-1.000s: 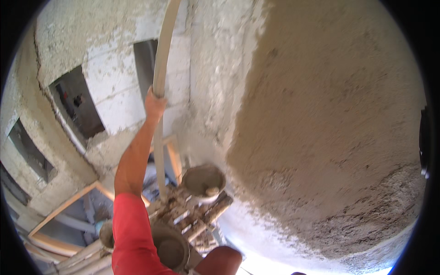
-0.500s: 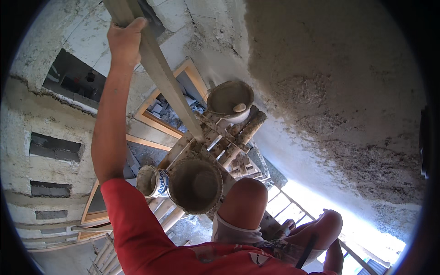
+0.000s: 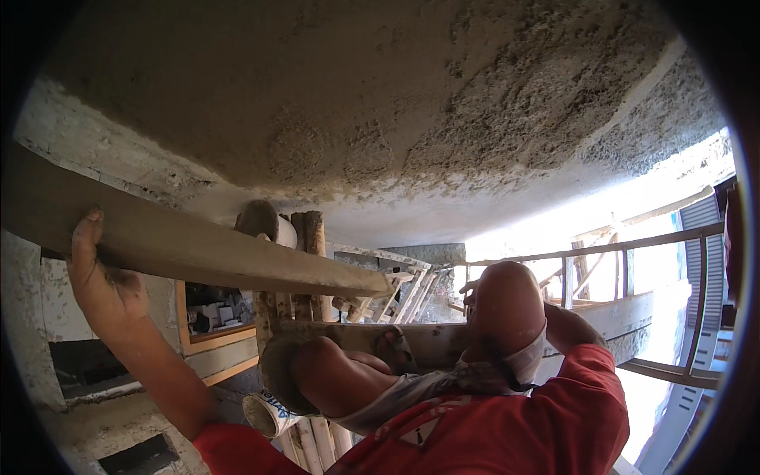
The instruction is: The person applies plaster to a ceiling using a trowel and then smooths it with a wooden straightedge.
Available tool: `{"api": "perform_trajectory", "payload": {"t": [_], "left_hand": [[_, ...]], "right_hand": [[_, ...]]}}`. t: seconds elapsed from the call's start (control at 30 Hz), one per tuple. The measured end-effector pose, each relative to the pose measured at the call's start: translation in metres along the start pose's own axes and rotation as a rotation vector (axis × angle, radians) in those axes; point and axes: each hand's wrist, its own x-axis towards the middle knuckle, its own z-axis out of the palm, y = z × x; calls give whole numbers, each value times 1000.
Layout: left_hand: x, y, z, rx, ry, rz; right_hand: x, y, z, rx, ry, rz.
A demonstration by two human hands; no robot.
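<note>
Left hand (image 3: 107, 273) at 9 o'clock is grasping the long board (image 3: 214, 247) by its lower edge, one digit up on the near face; rest of the wrap is hidden. Board runs from the rim at 9 in to a free end just below centre, passing in front of the bucket (image 3: 284, 231) and posts (image 3: 314, 229); can't tell if it touches either. Right hand (image 3: 469, 296) at 4 is mostly behind the raised knee (image 3: 511, 305), only a bit showing, can't tell what it grips. Plastered wall (image 3: 356, 95) fills 10 to 2, smoother toward 11, rough toward 1. Plank (image 3: 443, 342) at 5, white pail (image 3: 267, 413) at 7. My read: step in hand is handling the board one-handed, positioning it. Can't tell if its edge meets the wall. Next move calls for controlling that long free end, clear of bucket and posts, probably with the second hand on it.
</note>
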Motion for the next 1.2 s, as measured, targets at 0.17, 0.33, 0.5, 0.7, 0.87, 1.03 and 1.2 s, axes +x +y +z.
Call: {"api": "perform_trajectory", "payload": {"t": [0.17,0.33,0.5,0.7,0.87,1.03,1.2], "left_hand": [[-76,-20,108,-95,-11,-57],[-113,-60,140,-210,-32,-191],[-148,-108,154,-265,51,-264],[-204,-166,141,-300,98,-320],[-219,-191,131,-924,-265,-303],[-243,-273,107,-1020,-330,-621],[-311,-316,135,-1057,-308,-866]], "right_hand": [[-11,20,2,390,-62,6],[-13,29,21,650,-158,23],[-8,32,38,795,-224,42],[7,33,13,885,-213,-5],[60,-7,-69,749,-119,-89],[124,-31,-164,262,6,-214],[133,-78,-252,-735,297,-684]]}}
